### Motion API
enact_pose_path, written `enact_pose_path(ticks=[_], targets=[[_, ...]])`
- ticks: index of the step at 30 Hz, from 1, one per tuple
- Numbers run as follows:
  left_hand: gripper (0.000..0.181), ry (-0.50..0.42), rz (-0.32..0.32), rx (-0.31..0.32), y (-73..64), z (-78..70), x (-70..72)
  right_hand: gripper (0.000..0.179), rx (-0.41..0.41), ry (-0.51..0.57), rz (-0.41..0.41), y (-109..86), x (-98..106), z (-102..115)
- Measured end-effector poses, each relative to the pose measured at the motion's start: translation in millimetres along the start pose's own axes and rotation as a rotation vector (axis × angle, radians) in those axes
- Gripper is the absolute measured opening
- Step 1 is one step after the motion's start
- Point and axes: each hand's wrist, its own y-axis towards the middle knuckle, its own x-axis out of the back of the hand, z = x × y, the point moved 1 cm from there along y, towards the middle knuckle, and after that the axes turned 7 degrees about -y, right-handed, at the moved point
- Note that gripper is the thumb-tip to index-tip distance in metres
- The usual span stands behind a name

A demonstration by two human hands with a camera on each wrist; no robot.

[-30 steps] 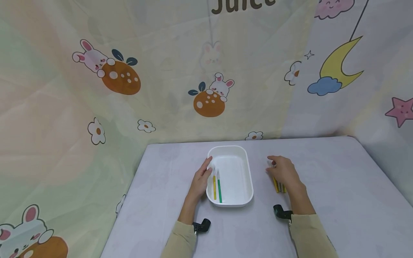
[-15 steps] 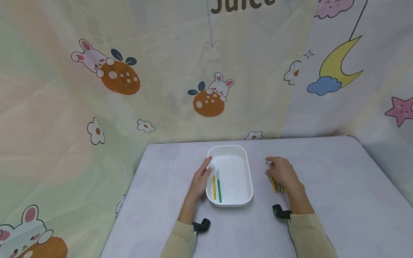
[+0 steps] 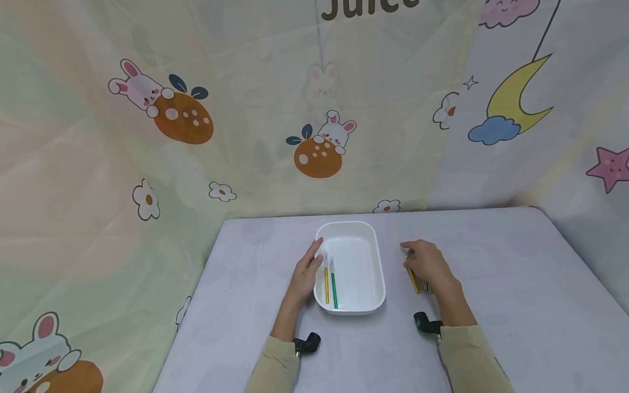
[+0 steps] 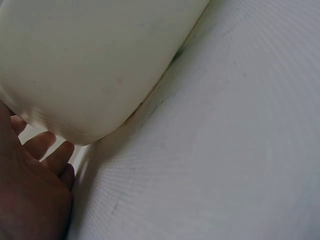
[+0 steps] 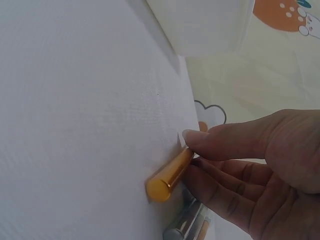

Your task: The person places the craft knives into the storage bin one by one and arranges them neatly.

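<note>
A yellow pen [image 3: 414, 281] slants to the right of the tray, at the tabletop [image 3: 521, 284]; whether it fully rests there is hard to tell. The right hand [image 3: 428, 262] pinches it, thumb on one side and bent fingers on the other, with only the pen's thickness between them. Just beside it, partly under that hand, lie more pens [image 3: 428, 286], one silvery in the right wrist view. The white tray [image 3: 361, 267] holds a second yellow pen [image 3: 326, 286] and a green pen [image 3: 334, 292], side by side along its left part. The left hand [image 3: 303, 278] touches the tray's left side, its fingers loosely extended, gripping nothing. Behind hangs a printed cloth [image 3: 250, 120] with rabbits and flowers.
</note>
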Motion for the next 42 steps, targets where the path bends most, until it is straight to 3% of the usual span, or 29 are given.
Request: enact_pose_path(ticks=[22,42], targets=[[0.048,-0.001,0.005,-0.018,2.1,-2.0,0.2,0.049,0.063,-0.095,0.041,2.7,-3.4,7.8],[0.05,0.018,-0.008,-0.005,2.7,-2.3,-1.2,0.05,0.083,-0.107,0.08,-5.8,-1.8,13.3]])
